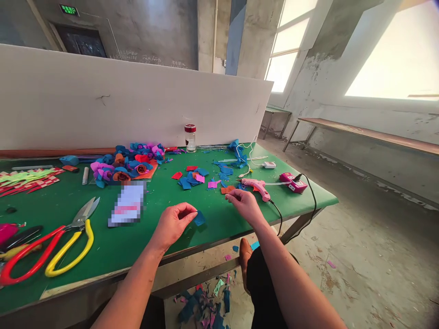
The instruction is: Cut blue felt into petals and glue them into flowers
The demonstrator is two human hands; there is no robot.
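Note:
My left hand [176,224] pinches a small blue paper piece [200,219] between thumb and fingertips, just above the table's front part. To its right, my right hand [245,205] has its thumb and fingers drawn together; whatever they hold, if anything, is too small to make out. Right behind that hand lie an orange paper piece [227,189] and a pink glue gun [257,186], its nozzle pointing left. Farther back are several loose blue paper pieces [185,183], along with pink pieces [212,184] and red ones [177,175].
Red-and-yellow-handled scissors [80,219] lie at the left. Paper flowers [126,164] are heaped behind a blurred card [127,204]. A red-lidded jar [190,138] stands by a white board [154,105]. At the right is a pink power strip [293,182] with a black cord. Scraps litter the floor.

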